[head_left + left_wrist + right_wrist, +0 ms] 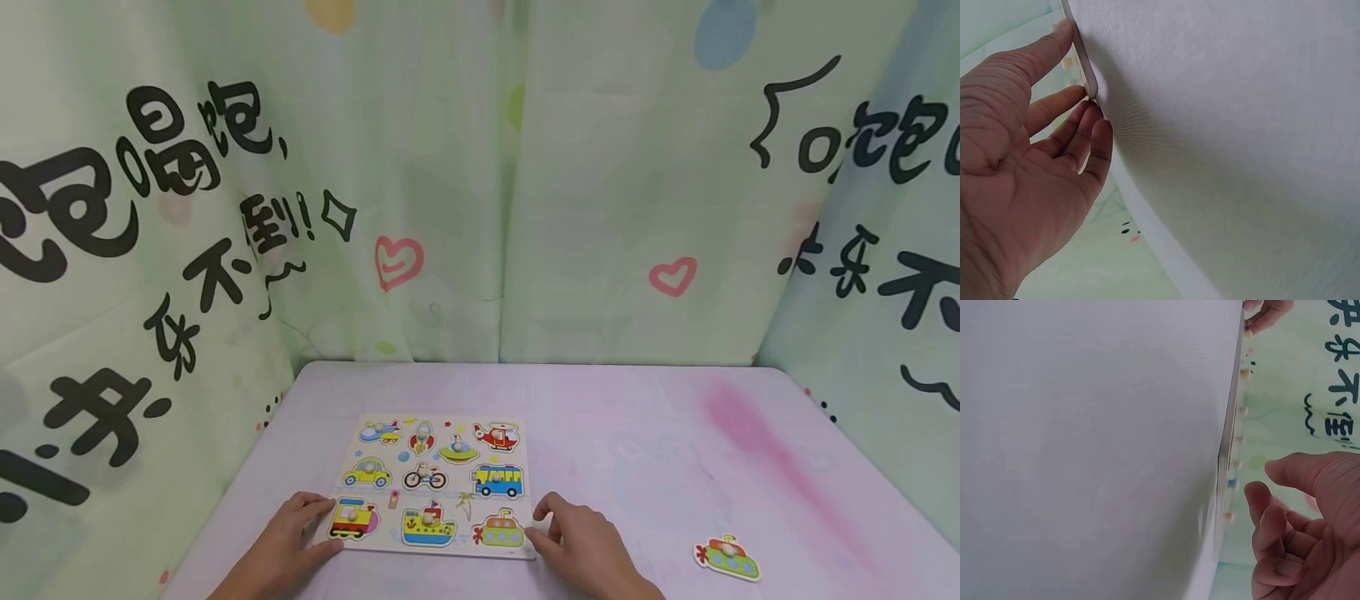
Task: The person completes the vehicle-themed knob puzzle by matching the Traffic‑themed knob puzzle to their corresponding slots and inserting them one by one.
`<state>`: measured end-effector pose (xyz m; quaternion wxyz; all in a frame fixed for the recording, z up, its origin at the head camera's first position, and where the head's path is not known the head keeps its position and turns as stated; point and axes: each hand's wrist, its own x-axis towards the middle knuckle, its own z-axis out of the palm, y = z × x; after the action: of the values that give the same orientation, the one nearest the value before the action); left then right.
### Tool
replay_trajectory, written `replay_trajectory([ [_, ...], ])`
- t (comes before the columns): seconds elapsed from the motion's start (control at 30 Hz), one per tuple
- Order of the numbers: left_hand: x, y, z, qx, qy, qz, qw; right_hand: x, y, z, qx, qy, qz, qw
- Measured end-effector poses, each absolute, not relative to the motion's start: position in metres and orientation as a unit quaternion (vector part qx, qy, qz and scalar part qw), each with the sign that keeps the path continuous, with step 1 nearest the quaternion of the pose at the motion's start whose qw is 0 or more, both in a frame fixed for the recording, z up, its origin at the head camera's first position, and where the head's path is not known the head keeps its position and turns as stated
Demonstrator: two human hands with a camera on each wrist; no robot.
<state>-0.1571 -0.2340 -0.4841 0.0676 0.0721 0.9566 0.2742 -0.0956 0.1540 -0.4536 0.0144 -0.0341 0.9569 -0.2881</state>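
Head view: a puzzle board (pixel 435 486) with nine vehicle pieces is seen lying flat on the pale pink table (pixel 675 450), left of centre and near the front edge. The left hand (pixel 288 537) is laid at the board's near left corner, fingers fairly straight and touching the edge beside the train piece (pixel 352 517). The right hand (pixel 581 542) is set at the near right corner, fingers loosely bent, fingertips at the edge. A loose submarine piece (pixel 727 557) is seen well apart on the right. Printed curtains (pixel 225 208) are hung behind.

Left wrist view: the left hand (pixel 1029 162) is spread, fingertips (pixel 1079 94) pressed against the board's corner (pixel 1085 65).

Right wrist view: the right hand (pixel 1304 531) is held loosely curled just beside the board's edge (pixel 1229 437); contact cannot be told. Nothing is pinched.
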Motion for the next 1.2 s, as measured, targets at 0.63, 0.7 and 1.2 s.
replay_trajectory([
  [0.63,-0.157,-0.235,-0.484,0.085,0.955,0.276,0.064,-0.075,0.213,-0.458,0.07,0.962,-0.263,-0.017],
  [0.7,-0.157,-0.236,-0.484,0.085,0.955,0.275,0.064,-0.073,0.22,-0.46,0.073,0.962,-0.264,-0.024],
  [1.2,-0.158,-0.235,-0.486,0.076,0.955,0.276,0.072,-0.057,0.273,-0.466,0.101,0.961,-0.259,0.005],
])
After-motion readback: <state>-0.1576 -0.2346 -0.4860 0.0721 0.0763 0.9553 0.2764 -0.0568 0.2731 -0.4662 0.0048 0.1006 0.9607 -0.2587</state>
